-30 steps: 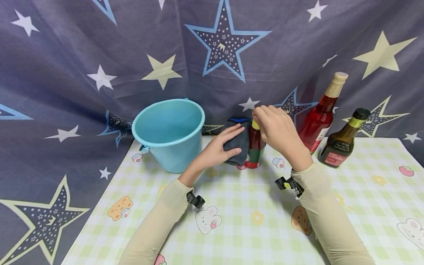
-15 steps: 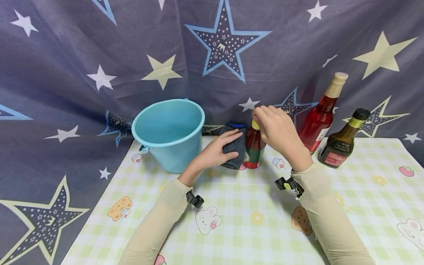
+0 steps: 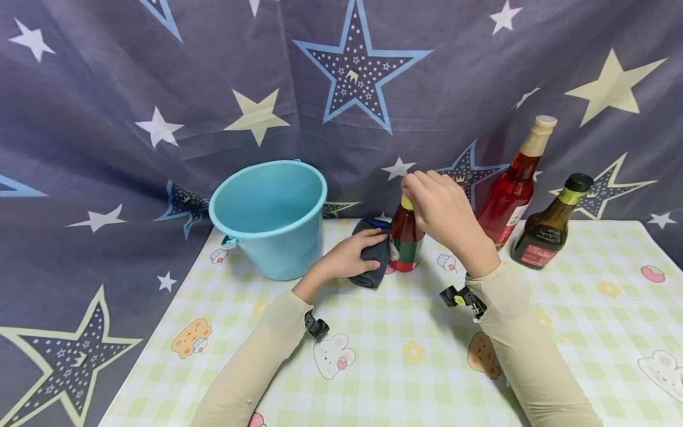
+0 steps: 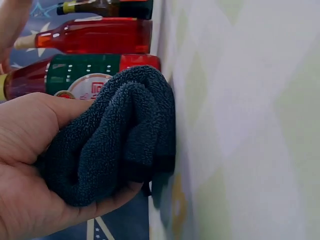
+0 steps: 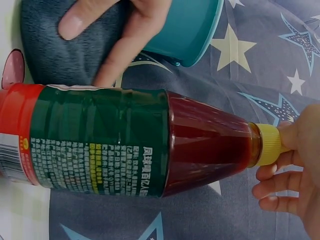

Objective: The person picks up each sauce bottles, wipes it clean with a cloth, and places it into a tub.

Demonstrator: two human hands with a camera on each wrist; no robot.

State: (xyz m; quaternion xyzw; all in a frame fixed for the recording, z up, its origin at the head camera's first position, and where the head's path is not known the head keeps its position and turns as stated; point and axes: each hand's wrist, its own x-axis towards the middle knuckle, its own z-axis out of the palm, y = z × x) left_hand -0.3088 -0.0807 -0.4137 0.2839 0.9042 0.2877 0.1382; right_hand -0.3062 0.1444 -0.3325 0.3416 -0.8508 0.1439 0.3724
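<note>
My left hand [image 3: 349,256] grips a folded dark grey-blue towel [image 4: 110,135], thumb on one side and fingers on the other. The towel is beside the left of a sauce bottle [image 3: 407,240] with dark red contents and a green and red label. In the right wrist view my right hand [image 5: 300,170] pinches the bottle's yellow cap [image 5: 270,145] between thumb and finger, the other fingers loosely bent. The bottle stands upright on the checked tablecloth. From the head, the right hand hides most of the cap.
Left of the towel stands a light blue bucket [image 3: 269,219]. At the right are a tall red bottle [image 3: 507,201] with a gold neck and a dark brown bottle [image 3: 546,231] with a black cap. A star-patterned curtain [image 3: 203,71] hangs behind the table [image 3: 373,367].
My left hand has slid the towel down the bottle's left side, towards the tablecloth and nearer to me. The right hand stays at the cap. The head view has shifted slightly.
</note>
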